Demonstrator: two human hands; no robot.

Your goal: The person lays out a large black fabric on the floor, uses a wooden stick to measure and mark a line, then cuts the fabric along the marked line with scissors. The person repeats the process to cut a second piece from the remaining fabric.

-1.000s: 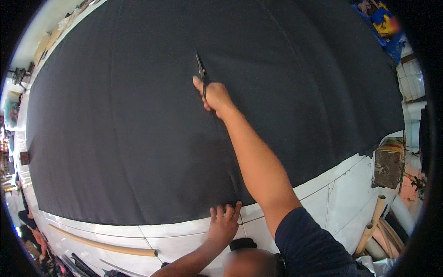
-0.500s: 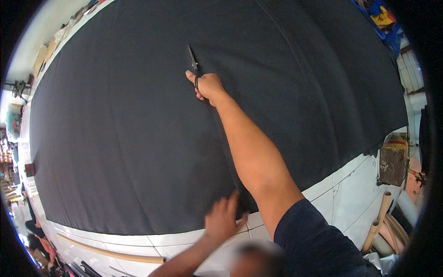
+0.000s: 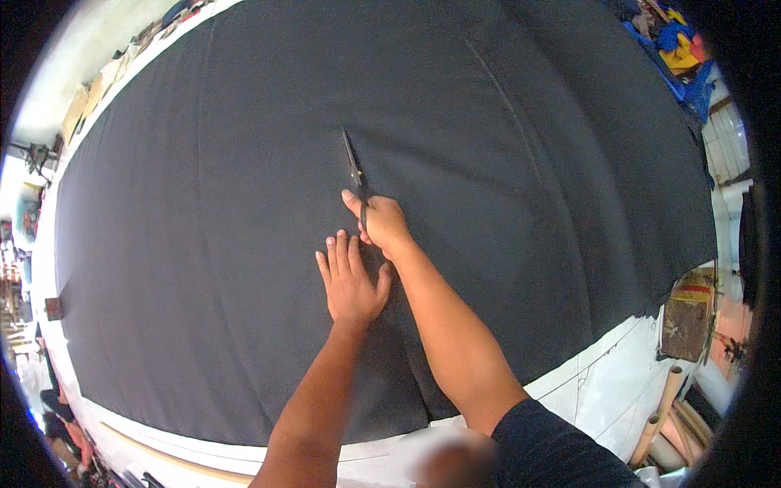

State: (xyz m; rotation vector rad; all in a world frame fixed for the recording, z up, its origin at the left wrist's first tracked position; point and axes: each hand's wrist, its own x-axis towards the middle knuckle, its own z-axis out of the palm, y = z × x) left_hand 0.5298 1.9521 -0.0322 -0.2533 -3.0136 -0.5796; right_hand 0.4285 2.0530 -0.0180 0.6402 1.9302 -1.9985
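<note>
A wide sheet of black fabric (image 3: 268, 203) is spread over the white tiled table, with a slit running from its near edge up toward my hands. My right hand (image 3: 384, 223) is closed around the handles of a pair of scissors (image 3: 351, 156). Their blades point away from me over the middle of the cloth and look nearly together. Just to the near left of it, my left hand (image 3: 351, 281) lies flat on the fabric, fingers spread, holding nothing.
A worn block-like box (image 3: 685, 325) stands at the table's right edge, above several cardboard tubes (image 3: 669, 398). Along the near edge lies a long thin tan pole (image 3: 175, 457). A small dark block (image 3: 54, 308) sits at the left edge. Colourful cloth (image 3: 679, 49) is heaped at the far right.
My left hand has moved from the near edge up onto the cloth, close to my right hand. In the picture, the scissors and right hand now sit lower.
</note>
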